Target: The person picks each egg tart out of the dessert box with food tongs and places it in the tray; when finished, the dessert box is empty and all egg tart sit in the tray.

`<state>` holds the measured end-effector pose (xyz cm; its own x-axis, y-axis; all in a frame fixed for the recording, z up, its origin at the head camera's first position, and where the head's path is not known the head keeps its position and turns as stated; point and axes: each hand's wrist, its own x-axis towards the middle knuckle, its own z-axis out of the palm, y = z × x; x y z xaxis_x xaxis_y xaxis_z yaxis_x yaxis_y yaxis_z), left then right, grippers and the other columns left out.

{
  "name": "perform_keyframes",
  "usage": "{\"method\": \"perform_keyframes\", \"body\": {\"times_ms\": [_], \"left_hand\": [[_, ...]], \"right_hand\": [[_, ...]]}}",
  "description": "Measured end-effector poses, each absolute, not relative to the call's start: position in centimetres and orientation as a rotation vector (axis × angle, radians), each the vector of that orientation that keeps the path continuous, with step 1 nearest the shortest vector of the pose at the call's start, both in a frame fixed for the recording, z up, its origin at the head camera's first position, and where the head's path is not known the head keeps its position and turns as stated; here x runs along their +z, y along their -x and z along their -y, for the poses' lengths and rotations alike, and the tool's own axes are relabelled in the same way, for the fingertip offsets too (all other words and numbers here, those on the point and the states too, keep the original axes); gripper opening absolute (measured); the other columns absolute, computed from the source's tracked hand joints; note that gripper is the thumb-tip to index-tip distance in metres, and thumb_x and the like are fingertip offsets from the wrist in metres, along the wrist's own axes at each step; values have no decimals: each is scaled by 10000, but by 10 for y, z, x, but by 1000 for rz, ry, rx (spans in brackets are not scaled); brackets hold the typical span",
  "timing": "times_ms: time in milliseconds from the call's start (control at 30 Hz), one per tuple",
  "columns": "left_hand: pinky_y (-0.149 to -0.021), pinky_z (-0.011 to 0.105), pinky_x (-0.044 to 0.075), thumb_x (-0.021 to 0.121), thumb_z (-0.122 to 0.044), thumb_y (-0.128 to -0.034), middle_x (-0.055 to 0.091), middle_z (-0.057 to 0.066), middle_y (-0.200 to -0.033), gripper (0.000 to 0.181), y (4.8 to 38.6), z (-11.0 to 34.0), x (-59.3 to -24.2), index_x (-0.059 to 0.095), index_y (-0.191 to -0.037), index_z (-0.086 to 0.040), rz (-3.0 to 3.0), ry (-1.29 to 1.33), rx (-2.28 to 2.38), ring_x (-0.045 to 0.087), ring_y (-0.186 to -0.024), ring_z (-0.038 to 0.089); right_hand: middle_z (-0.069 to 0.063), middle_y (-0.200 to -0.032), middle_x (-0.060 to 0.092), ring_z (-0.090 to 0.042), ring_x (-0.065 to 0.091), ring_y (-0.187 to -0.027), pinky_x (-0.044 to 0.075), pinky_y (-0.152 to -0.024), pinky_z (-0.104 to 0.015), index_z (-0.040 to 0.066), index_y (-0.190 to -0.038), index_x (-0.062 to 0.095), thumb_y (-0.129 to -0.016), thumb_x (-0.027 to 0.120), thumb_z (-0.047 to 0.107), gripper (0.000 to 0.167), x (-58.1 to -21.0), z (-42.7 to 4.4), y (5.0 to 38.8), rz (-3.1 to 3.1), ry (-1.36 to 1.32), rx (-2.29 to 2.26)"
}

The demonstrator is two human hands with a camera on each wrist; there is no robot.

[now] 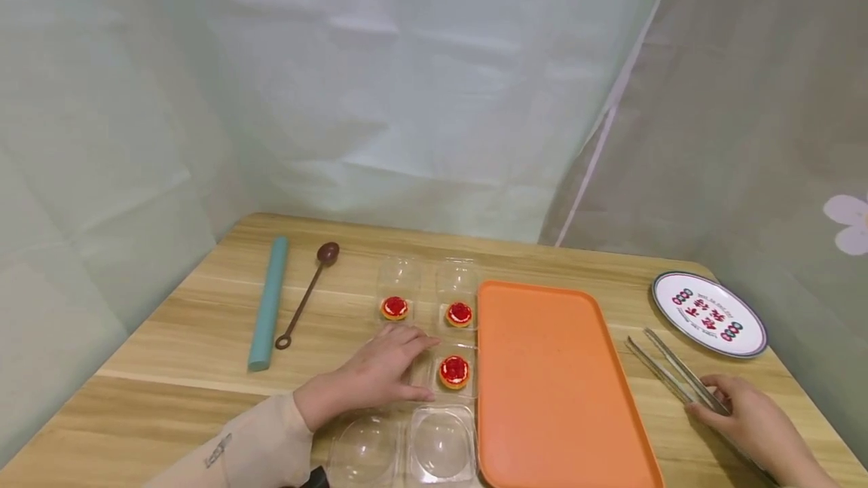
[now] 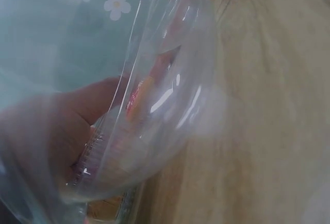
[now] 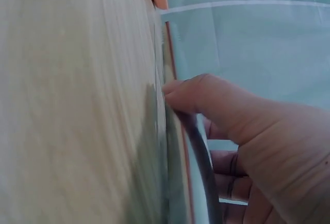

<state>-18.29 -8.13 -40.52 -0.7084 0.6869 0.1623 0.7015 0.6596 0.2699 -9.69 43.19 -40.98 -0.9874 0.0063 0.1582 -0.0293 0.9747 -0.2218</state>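
My right hand (image 1: 753,420) grips metal tongs (image 1: 678,375) lying low over the table, right of the orange tray; their arms stand apart with nothing between the tips. In the right wrist view the thumb (image 3: 206,97) lies on one arm of the tongs (image 3: 201,157). My left hand (image 1: 380,367) is spread beside a clear plastic box (image 1: 468,391) that holds a red-topped tart (image 1: 454,372). Seen from the left wrist, the thumb (image 2: 93,100) shows partly through clear plastic; whether it touches the box is unclear. Two more tarts (image 1: 395,308) (image 1: 459,314) sit in open clear boxes behind.
An orange tray (image 1: 556,382) stands right of the boxes. Clear box parts (image 1: 366,446) (image 1: 442,443) lie at the front. At the right is a patterned white plate (image 1: 708,315); at the left are a teal rolling pin (image 1: 268,303) and a brown long-handled spoon (image 1: 308,296).
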Motion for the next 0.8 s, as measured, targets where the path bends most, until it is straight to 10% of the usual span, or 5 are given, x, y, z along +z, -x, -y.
{"method": "perform_keyframes", "body": {"times_ms": [600, 800], "left_hand": [[-1130, 484, 340, 719, -537, -765, 594, 63, -1292, 766, 182, 79, -409, 523, -1355, -89, 2804, 1211, -478, 497, -1261, 265], [-1151, 491, 312, 716, -541, -769, 578, 62, -1316, 772, 182, 81, -407, 513, -1365, -94, 2839, 1189, -480, 473, -1292, 266]], "right_hand": [[-99, -800, 637, 101, 371, -667, 360, -536, -190, -38, -1023, 673, -750, 798, 194, 380, -387, -439, 90, 2818, -153, 336], [182, -695, 471, 99, 331, -631, 249, -525, -117, -1, -970, 658, -656, 839, 131, 385, -373, -422, 89, 2702, -343, 300]]}}
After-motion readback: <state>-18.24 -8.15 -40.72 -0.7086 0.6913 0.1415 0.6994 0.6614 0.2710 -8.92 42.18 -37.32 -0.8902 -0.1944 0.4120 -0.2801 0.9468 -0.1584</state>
